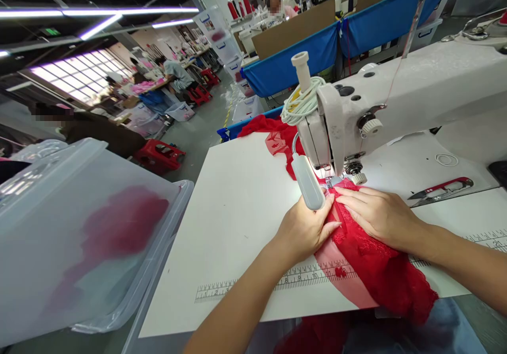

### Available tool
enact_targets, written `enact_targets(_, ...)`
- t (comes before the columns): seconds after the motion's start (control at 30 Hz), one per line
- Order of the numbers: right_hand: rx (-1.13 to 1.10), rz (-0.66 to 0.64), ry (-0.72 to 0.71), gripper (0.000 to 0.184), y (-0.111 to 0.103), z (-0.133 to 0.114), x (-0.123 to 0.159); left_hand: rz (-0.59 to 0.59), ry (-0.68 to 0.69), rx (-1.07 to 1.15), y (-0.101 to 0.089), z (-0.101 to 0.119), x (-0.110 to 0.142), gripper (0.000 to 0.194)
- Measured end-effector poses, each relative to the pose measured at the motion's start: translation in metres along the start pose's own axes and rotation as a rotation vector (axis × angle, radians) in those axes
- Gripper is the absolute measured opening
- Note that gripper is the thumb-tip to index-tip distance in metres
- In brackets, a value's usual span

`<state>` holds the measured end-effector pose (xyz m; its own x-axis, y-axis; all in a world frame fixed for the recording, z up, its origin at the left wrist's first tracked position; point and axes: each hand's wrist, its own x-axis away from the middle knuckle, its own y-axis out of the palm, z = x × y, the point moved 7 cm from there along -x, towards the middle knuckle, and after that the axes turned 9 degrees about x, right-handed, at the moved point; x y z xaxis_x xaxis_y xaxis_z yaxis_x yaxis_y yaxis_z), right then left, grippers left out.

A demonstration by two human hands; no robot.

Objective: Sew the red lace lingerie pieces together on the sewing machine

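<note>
Lamp (309, 183) partly hides left hand (300, 231); right edge crops sewing machine (431, 87).

Room for passage is left across the table (233, 211), between the left hand (299, 232) and the plastic bin (71, 216); ahead, the way is barred by the sewing machine (420, 87) (a gooseneck lamp (308, 182) is set close by that hand).

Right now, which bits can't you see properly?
In the head view:
Part of the left hand: behind the grey lamp.
Some ruler numbers: hidden by the left forearm.
Red cloth below the tabletop: cut by the bottom edge.
Red shape inside the bin: blurred by cloudy plastic.
</note>
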<state>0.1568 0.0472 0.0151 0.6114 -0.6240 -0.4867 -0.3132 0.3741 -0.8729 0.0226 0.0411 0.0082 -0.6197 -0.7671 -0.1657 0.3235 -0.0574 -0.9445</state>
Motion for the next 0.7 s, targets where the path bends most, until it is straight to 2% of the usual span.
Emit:
enact_targets(0.3, 0.016, 0.000, 0.000, 0.035, 0.001, 0.001, 0.000, 0.073, 0.078, -0.113, -0.005, -0.003, 0.004, 0.055)
enact_targets(0.53, 0.044, 0.019, -0.007, 0.032, -0.003, -0.002, 0.000, -0.025, 0.082, -0.130, -0.006, -0.010, 0.007, 0.053)
enact_targets(0.7, 0.035, 0.044, -0.016, 0.031, -0.006, -0.004, 0.000, 0.010, 0.074, -0.114, -0.012, -0.001, 0.004, 0.057)
